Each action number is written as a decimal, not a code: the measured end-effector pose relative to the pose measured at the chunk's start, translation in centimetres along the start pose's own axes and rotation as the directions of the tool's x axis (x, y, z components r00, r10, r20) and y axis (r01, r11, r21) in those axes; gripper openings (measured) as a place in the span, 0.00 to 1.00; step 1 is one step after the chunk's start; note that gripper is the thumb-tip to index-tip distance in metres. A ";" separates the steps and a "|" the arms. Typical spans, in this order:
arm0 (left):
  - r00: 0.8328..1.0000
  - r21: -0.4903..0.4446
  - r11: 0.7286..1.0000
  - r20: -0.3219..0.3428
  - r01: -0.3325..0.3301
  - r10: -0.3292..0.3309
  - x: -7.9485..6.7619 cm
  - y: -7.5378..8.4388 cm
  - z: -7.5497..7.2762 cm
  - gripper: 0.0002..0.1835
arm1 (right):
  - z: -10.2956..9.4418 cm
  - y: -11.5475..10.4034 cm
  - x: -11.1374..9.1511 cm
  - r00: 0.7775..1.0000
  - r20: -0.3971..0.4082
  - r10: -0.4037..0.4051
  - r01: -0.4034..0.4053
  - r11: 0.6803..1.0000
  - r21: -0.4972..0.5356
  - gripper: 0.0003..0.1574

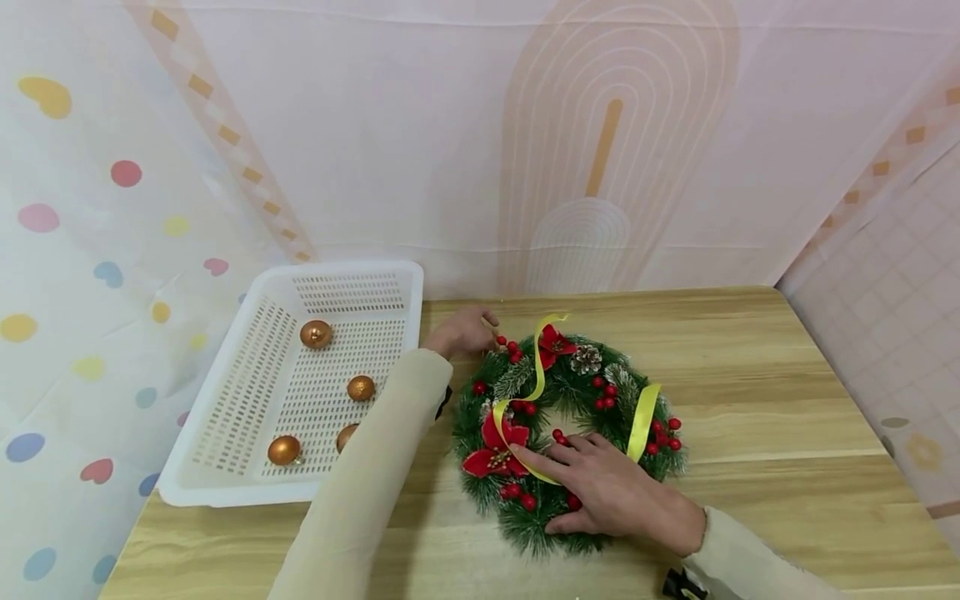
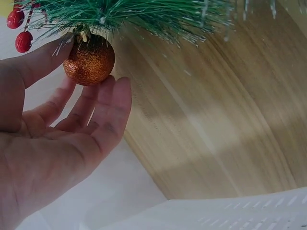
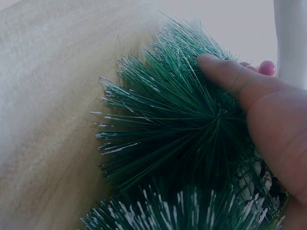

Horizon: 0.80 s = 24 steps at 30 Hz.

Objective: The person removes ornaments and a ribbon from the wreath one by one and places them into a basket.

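Observation:
A green pine wreath (image 1: pixel 525 527) with red berries, red poinsettias (image 1: pixel 497 450) and frosted pine cones lies on the wooden table. At its far left edge, my left hand (image 1: pixel 463 331) holds a copper glitter Christmas ball (image 2: pixel 90 62) between thumb and fingertips. The ball's top touches the green needles in the left wrist view; the head view hides the ball. My right hand (image 1: pixel 611 492) rests on the wreath's near right part, fingers spread toward the centre. Its thumb (image 3: pixel 223 72) lies on the needles. A yellow ribbon (image 1: pixel 540 367) winds across the wreath and passes by the right fingers.
Left of the wreath stands a white perforated plastic basket (image 1: pixel 258 279) with several copper balls, one of them partly behind my left sleeve (image 1: pixel 375 467). The wooden table (image 1: pixel 787 433) stretches to the right. A patterned cloth (image 1: pixel 420 125) hangs behind the table's back edge.

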<state>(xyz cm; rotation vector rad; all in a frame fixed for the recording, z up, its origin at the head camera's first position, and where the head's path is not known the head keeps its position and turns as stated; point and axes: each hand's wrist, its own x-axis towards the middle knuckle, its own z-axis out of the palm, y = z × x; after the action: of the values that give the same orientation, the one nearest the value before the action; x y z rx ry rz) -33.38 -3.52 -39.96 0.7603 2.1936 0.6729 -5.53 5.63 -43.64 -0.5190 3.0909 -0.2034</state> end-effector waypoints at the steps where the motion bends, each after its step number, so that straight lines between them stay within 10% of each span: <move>1: 1.000 -0.007 1.000 -0.009 -0.002 0.002 0.0 0.0 0.0 0.27 | 0.0 0.0 0.0 1.000 -0.005 -0.002 0.002 1.000 -0.004 0.60; 24: 0.998 -0.026 0.999 -0.050 -0.030 0.029 -1.2 1.3 -1.2 0.24 | 0.0 0.0 0.0 0.999 -0.034 -0.018 0.018 1.000 0.006 0.60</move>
<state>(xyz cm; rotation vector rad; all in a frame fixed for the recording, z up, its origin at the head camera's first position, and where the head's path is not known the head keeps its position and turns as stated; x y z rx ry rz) -33.18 -3.68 -37.82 0.7712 2.2175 0.7412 -5.51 5.64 -43.61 -0.5490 3.1187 -0.2244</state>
